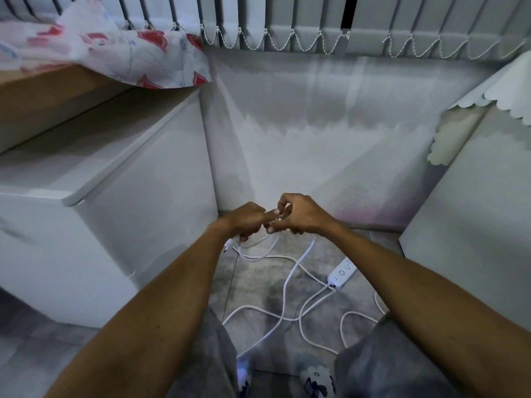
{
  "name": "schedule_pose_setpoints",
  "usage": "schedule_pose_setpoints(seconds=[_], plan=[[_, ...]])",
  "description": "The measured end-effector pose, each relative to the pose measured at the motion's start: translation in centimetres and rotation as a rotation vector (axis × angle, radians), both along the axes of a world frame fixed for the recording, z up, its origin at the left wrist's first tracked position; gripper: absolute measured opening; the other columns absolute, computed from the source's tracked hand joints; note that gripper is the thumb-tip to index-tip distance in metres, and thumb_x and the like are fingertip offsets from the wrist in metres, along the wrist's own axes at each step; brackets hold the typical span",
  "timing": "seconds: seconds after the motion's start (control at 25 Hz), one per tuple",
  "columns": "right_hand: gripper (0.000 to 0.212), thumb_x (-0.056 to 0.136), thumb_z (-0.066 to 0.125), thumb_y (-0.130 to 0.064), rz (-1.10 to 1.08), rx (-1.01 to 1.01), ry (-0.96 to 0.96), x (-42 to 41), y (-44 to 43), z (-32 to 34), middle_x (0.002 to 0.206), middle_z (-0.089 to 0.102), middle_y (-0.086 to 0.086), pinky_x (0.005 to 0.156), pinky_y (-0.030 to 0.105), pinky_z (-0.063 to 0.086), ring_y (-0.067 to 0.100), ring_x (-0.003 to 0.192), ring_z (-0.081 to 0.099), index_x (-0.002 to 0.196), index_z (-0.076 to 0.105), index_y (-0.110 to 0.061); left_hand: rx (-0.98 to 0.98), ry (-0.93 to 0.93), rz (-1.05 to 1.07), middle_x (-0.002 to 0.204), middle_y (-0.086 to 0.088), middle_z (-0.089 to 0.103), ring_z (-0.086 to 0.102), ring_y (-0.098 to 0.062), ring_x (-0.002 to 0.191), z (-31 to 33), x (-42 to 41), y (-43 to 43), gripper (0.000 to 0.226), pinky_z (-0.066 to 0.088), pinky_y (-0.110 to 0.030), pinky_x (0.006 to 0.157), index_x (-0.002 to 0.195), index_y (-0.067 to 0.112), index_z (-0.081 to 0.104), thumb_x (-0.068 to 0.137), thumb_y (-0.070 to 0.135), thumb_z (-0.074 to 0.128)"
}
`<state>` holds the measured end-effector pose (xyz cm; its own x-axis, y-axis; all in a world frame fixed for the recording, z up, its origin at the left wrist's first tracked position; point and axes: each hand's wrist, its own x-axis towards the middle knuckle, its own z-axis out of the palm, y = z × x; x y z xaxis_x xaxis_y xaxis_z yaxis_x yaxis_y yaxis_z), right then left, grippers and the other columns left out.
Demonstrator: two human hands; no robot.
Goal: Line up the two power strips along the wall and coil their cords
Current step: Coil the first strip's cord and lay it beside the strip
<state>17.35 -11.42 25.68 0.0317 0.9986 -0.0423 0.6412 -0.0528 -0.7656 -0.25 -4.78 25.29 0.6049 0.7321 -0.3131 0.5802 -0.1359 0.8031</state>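
Note:
My left hand [247, 221] and my right hand [298, 215] meet above the floor in front of the wall, both closed around a white cord [284, 285]. A white plug [230, 243] hangs just below my left hand. The cord runs down in loose loops across the grey floor toward my feet. One white power strip [342, 272] lies on the floor at the right, partly covered by my right forearm, with its cord leaving the near end. A second power strip is not in view.
A white cabinet [115, 214] stands to the left, with a floral cloth [115, 44] above it. Another white unit [474, 196] with a scalloped cover stands to the right. The pale wall [330, 139] with vertical blinds above closes the gap ahead. My knees frame the bottom.

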Motion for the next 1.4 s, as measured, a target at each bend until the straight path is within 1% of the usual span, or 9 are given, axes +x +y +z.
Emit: schedule_pose_setpoints(seconds=[0.28, 0.4, 0.6, 0.68, 0.8, 0.88, 1.0, 1.24, 1.4], plan=[[0.020, 0.077, 0.081, -0.011, -0.070, -0.189, -0.007, 6.3, -1.6, -2.0, 0.064, 0.071, 0.013, 0.056, 0.032, 0.054, 0.025, 0.060, 0.071, 0.082, 0.062, -0.007, 0.179, -0.011, 0.075, 0.055, -0.006, 0.047, 0.039, -0.014, 0.040, -0.8, -3.2, 0.9, 0.063, 0.032, -0.021, 0.042, 0.071, 0.001, 0.067, 0.078, 0.063, 0.071], [0.014, 0.081, 0.069, -0.007, -0.202, -0.239, -0.158, 8.3, -2.7, -3.0, 0.069, 0.072, 0.014, 0.053, 0.029, 0.052, 0.026, 0.064, 0.073, 0.090, 0.058, -0.010, 0.390, 0.022, 0.102, 0.047, 0.008, 0.059, 0.055, -0.004, 0.047, -0.4, -3.8, 1.4, 0.052, 0.041, -0.027, 0.052, 0.057, 0.013, 0.067, 0.084, 0.057, 0.068], [0.003, 0.091, 0.057, -0.009, -0.252, -0.406, -0.359, 10.9, -4.6, -3.6, 0.072, 0.071, 0.010, 0.036, 0.013, 0.039, 0.010, 0.048, 0.060, 0.090, 0.056, -0.012, 0.563, 0.204, 0.163, 0.075, -0.010, 0.069, 0.065, -0.029, 0.075, -1.3, -5.5, 2.5, 0.060, 0.050, -0.035, 0.068, 0.063, 0.016, 0.068, 0.078, 0.072, 0.055], [0.008, 0.095, 0.057, -0.008, -0.235, -0.532, -0.269, 11.6, -5.5, -4.0, 0.069, 0.068, 0.010, 0.034, 0.012, 0.038, 0.008, 0.045, 0.059, 0.087, 0.057, -0.009, 0.560, 0.211, 0.215, 0.076, -0.010, 0.067, 0.064, -0.031, 0.078, -1.7, -5.9, 2.9, 0.058, 0.046, -0.032, 0.066, 0.064, 0.018, 0.068, 0.079, 0.073, 0.053], [0.007, 0.098, 0.058, -0.011, -0.213, -0.681, 0.073, 12.4, -7.1, -4.2, 0.075, 0.066, 0.008, 0.052, 0.026, 0.053, 0.017, 0.062, 0.068, 0.090, 0.057, -0.011, 0.498, 0.180, 0.369, 0.079, -0.013, 0.067, 0.066, -0.035, 0.082, -2.2, -7.2, 3.8, 0.054, 0.044, -0.032, 0.067, 0.061, 0.018, 0.060, 0.085, 0.066, 0.057], [0.005, 0.097, 0.059, -0.012, -0.282, -0.577, 0.263, 12.9, -7.0, -3.8, 0.077, 0.062, 0.009, 0.054, 0.031, 0.057, 0.020, 0.061, 0.065, 0.093, 0.057, -0.013, 0.460, 0.206, 0.426, 0.087, -0.018, 0.070, 0.066, -0.037, 0.087, -2.7, -7.9, 4.1, 0.050, 0.045, -0.033, 0.069, 0.064, 0.018, 0.057, 0.088, 0.062, 0.058], [0.004, 0.092, 0.064, -0.014, -0.331, -0.344, 0.184, 12.7, -5.9, -3.1, 0.075, 0.064, 0.011, 0.045, 0.023, 0.043, 0.016, 0.049, 0.050, 0.094, 0.063, -0.010, 0.425, 0.209, 0.467, 0.096, -0.022, 0.070, 0.065, -0.040, 0.092, -3.0, -7.2, 4.1, 0.047, 0.048, -0.036, 0.074, 0.077, 0.009, 0.060, 0.093, 0.052, 0.057], [0.008, 0.085, 0.070, -0.014, 0.059, -0.412, -0.192, 7.0, -4.1, -1.7, 0.068, 0.071, 0.003, 0.042, 0.021, 0.039, 0.014, 0.047, 0.048, 0.090, 0.075, -0.014, 0.260, -0.069, 0.410, 0.058, -0.011, 0.055, 0.053, -0.026, 0.046, -1.6, -3.6, 2.6, 0.043, 0.045, -0.027, 0.043, 0.072, 0.004, 0.065, 0.097, 0.037, 0.054], [0.018, 0.078, 0.065, -0.017, 0.235, -0.293, -0.362, 1.7, -3.5, -0.3, 0.063, 0.070, -0.008, 0.049, 0.022, 0.045, 0.008, 0.053, 0.055, 0.091, 0.077, -0.023, 0.187, -0.184, 0.364, 0.052, -0.006, 0.048, 0.041, -0.019, 0.034, -1.0, -1.2, 1.3, 0.038, 0.036, -0.023, 0.039, 0.075, 0.004, 0.062, 0.100, 0.030, 0.050]])
